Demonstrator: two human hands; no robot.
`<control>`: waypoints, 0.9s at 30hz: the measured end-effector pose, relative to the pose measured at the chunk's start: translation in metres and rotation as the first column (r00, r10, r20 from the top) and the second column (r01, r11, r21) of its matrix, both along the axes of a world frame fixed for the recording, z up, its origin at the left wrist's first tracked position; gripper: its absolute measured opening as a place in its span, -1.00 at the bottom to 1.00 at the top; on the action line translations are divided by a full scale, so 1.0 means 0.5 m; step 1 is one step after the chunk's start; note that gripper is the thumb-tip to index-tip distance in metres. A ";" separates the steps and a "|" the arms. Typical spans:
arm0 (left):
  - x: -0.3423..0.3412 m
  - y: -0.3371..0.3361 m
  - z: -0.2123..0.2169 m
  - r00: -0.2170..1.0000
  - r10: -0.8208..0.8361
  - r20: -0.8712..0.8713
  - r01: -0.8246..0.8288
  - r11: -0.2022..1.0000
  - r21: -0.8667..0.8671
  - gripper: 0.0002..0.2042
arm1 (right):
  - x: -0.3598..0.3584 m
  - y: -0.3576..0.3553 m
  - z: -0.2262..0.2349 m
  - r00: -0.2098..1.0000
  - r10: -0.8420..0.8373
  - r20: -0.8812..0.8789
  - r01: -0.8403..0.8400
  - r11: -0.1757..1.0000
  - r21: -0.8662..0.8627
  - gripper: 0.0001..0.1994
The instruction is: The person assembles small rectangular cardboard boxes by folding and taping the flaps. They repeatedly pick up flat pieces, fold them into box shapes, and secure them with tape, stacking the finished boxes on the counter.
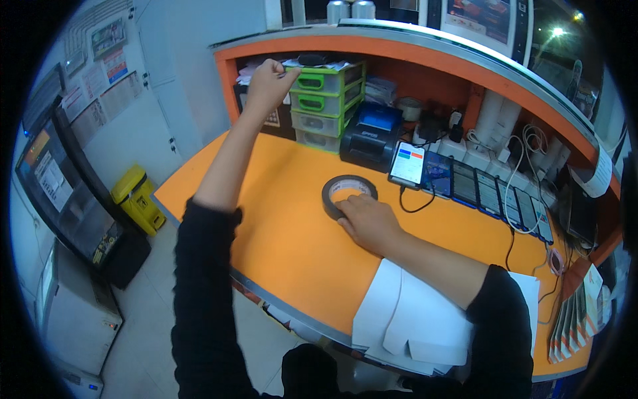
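Note:
My left hand (pixel 269 83) is raised to the top of a green and grey drawer stack (pixel 325 103), its fingers pinched on the edge of a paper lying on top. My right hand (pixel 369 223) rests flat on the orange counter (pixel 279 226), fingertips touching the near rim of a dark roll of tape (pixel 348 195) that lies flat there. Both forearms wear black sleeves pushed up.
A black receipt printer (pixel 371 136) stands right of the drawers. A lit phone (pixel 407 165) and a row of dark phones (pixel 498 196) with cables line the back right. White paper sheets (pixel 412 319) hang over the front edge. A yellow bin (pixel 137 197) stands on the floor at left.

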State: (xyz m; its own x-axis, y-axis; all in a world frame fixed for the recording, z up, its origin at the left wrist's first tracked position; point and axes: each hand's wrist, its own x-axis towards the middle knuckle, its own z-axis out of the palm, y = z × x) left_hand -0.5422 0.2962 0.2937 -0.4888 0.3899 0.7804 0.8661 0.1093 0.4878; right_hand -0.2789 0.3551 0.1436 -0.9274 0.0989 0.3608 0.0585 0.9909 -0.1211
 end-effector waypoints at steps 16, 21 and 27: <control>-0.073 0.181 0.007 0.973 0.197 0.118 -0.211 0.970 0.122 -0.28 | -0.002 0.012 -0.010 0.999 0.037 0.006 -0.038 0.994 0.100 -0.72; -0.069 0.114 -0.051 0.941 -0.105 0.323 -0.081 0.855 0.513 -0.40 | -0.003 0.010 -0.009 0.999 0.033 -0.006 -0.032 0.992 0.120 -0.71; -0.055 0.013 -0.003 0.838 -0.508 0.199 -0.116 0.190 0.975 -0.56 | 0.002 0.011 -0.016 1.000 -0.003 -0.021 0.005 0.996 0.093 -0.70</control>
